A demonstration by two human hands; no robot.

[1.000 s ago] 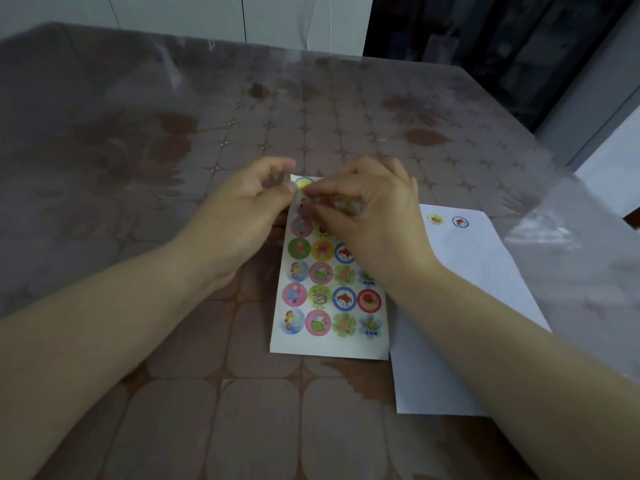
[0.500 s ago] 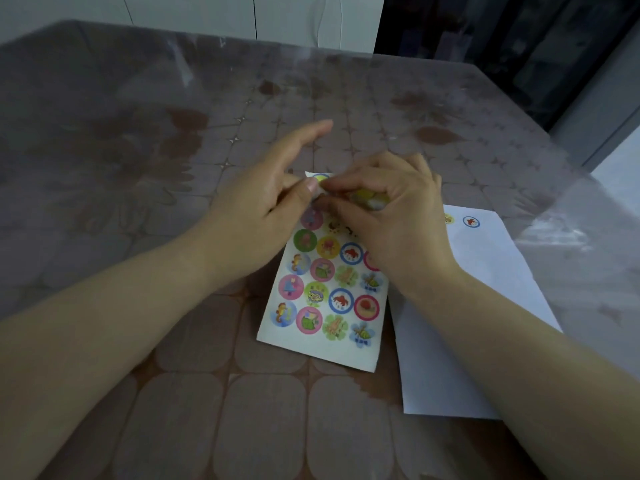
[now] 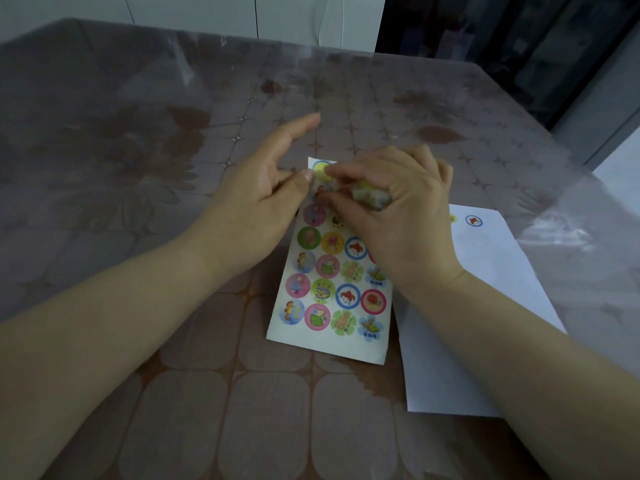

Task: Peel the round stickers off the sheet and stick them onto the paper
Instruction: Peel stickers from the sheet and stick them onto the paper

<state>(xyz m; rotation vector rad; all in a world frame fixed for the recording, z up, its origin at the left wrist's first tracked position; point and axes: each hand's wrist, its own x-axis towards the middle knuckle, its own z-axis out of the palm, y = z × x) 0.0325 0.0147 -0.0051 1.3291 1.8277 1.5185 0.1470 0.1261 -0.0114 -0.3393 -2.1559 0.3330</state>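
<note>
Working both hands at the far end of the sticker sheet (image 3: 346, 346). Nearest, leaves its lower rows full and flat on the table (image 3: 194, 410), set just left of the paper (image 3: 491, 251), probably for a short carry. Farther up, pinches the sheet's top left edge with the left hand (image 3: 256, 202), forefinger straight out, seemingly to steady the backing. Nips a round sticker (image 3: 320, 190) in the second row with the curled right hand (image 3: 408, 216); tucks a pale crumpled wad (image 3: 370, 199) under those fingers. Beyond, shows two stickers (image 3: 473, 220) already stuck at the paper's far corner.
</note>
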